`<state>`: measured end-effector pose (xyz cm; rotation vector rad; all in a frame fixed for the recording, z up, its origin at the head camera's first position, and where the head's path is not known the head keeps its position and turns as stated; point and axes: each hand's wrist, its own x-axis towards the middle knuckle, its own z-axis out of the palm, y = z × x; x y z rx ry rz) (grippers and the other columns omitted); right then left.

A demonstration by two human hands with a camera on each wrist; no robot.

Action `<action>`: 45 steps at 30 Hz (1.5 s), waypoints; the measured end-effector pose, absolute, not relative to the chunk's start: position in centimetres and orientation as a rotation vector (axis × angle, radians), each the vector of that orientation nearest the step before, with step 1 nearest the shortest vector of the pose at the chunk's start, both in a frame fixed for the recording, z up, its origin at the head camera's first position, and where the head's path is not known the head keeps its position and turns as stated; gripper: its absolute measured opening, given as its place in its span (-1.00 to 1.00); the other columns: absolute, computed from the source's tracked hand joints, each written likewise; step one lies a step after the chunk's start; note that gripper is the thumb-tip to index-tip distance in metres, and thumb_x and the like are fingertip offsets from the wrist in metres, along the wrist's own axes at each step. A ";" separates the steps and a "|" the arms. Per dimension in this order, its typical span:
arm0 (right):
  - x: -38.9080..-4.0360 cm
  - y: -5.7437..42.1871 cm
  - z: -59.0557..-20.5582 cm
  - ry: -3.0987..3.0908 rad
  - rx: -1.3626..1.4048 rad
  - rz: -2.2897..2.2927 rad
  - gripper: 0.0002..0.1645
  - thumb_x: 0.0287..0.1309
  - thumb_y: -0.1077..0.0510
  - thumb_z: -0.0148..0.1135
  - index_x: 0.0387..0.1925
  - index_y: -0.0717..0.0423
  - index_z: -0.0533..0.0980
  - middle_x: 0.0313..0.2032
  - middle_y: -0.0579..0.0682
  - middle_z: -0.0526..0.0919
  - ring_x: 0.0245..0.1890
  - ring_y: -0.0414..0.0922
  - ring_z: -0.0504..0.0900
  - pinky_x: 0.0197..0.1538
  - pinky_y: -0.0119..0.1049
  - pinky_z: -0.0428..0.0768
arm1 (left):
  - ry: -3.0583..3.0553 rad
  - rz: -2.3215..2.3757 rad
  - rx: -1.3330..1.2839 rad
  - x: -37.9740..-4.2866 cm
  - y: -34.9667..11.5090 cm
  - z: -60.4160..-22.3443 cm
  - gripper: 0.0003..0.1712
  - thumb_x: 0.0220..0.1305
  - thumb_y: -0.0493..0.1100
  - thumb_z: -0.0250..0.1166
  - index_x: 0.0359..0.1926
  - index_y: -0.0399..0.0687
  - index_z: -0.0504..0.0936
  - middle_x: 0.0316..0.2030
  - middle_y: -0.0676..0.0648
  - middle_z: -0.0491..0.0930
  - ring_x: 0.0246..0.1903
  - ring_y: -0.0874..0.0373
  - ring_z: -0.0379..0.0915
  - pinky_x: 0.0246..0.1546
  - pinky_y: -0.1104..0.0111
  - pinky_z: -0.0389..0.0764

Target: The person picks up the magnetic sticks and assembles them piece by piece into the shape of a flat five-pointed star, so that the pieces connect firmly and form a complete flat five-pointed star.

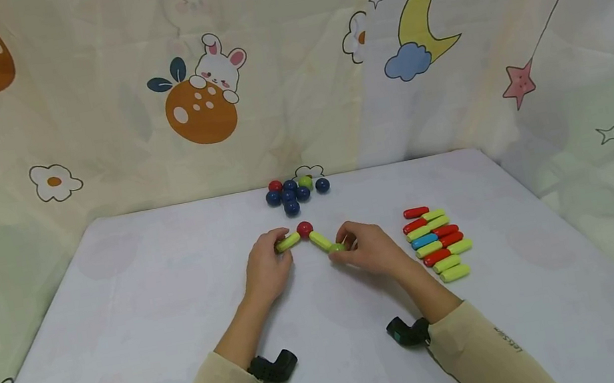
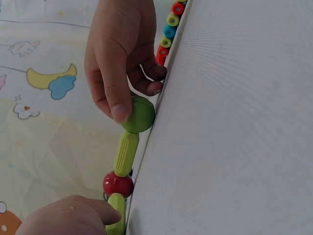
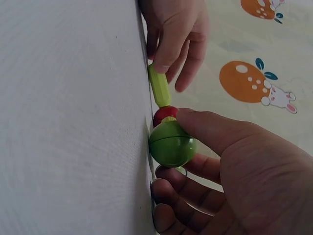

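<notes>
Red ball (image 1: 304,230) sits on the table (image 1: 127,357), touching the left rod (image 1: 289,241) and right rod (image 1: 320,241), both lime. Left hand (image 1: 267,266) pinches the left rod's outer end; right hand (image 1: 370,248) pinches the green ball (image 1: 337,248) at the right rod's far end. Blue balls (image 1: 289,196) lie behind.

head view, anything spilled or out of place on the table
Nothing looks spilled or damaged. One dark blue ball sits slightly apart, right of the clustered balls, a mild oddity at most. The red ball and held green ball look intact.
</notes>
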<state>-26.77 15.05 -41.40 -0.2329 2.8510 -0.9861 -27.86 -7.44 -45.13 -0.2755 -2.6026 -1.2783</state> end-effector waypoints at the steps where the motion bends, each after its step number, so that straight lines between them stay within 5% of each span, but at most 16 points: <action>1: -26.8 15.1 -41.4 2.851 -0.238 -0.980 -0.62 0.22 -0.06 0.46 -0.03 0.00 0.59 -0.21 -0.03 0.66 -0.18 -0.07 0.56 -0.12 -0.28 0.64 | -2.598 -1.277 -0.279 -27.9 -7.5 -45.2 -0.53 0.26 -0.40 0.27 0.21 -0.20 0.62 0.08 -0.21 0.67 0.10 -0.11 0.58 0.25 0.04 0.54; 16: -26.9 15.3 -41.5 2.829 -0.296 -0.965 -0.65 0.22 -0.08 0.46 -0.07 -0.03 0.60 -0.22 -0.03 0.67 -0.22 -0.07 0.57 -0.19 -0.29 0.63 | -2.592 -1.282 -0.262 -27.8 -7.5 -45.1 -0.56 0.27 -0.40 0.26 0.18 -0.20 0.64 0.05 -0.20 0.69 0.05 -0.10 0.59 0.20 0.06 0.57; 26: -27.0 15.3 -41.5 2.834 -0.298 -0.997 -0.66 0.25 -0.03 0.44 -0.01 -0.03 0.60 -0.14 -0.04 0.69 -0.13 -0.08 0.60 -0.03 -0.24 0.69 | -2.623 -1.281 -0.230 -27.8 -7.4 -45.0 -0.55 0.27 -0.37 0.28 0.20 -0.17 0.64 0.01 -0.19 0.68 0.02 -0.09 0.57 0.19 0.06 0.56; 45: -26.7 15.1 -41.1 2.646 -0.511 -1.013 -0.63 0.17 -0.10 0.50 -0.06 -0.06 0.63 -0.25 -0.10 0.67 -0.20 -0.11 0.58 -0.14 -0.30 0.63 | -2.591 -1.245 -0.217 -27.9 -7.5 -45.1 -0.59 0.32 -0.29 0.33 0.19 -0.18 0.64 0.04 -0.23 0.64 0.06 -0.11 0.55 0.21 0.05 0.55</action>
